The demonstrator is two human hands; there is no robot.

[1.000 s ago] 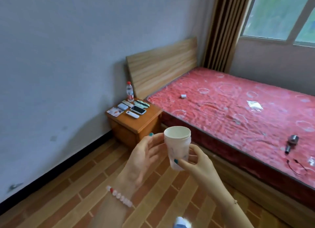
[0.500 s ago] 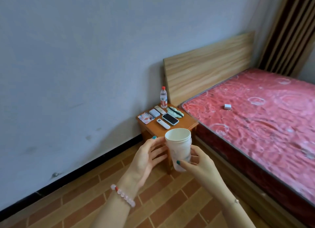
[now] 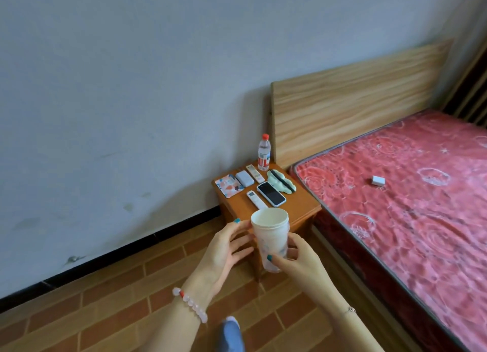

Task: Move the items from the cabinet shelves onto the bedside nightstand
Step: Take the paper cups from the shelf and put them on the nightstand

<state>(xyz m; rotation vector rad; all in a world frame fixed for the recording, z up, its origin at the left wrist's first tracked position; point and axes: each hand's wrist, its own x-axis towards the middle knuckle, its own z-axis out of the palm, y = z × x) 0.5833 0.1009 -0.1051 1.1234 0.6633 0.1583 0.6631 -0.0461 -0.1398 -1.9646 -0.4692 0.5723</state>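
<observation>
White cup (image 3: pixel 271 234) upright, right hand (image 3: pixel 299 261) clamped round it; left hand (image 3: pixel 228 249) spread alongside.

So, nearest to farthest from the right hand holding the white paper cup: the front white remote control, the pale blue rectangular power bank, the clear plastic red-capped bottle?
From the right hand:
1. Front white remote control, just beyond the white paper cup.
2. Pale blue rectangular power bank, nightstand middle, wall side.
3. Clear plastic red-capped bottle, back edge by the headboard.
</observation>
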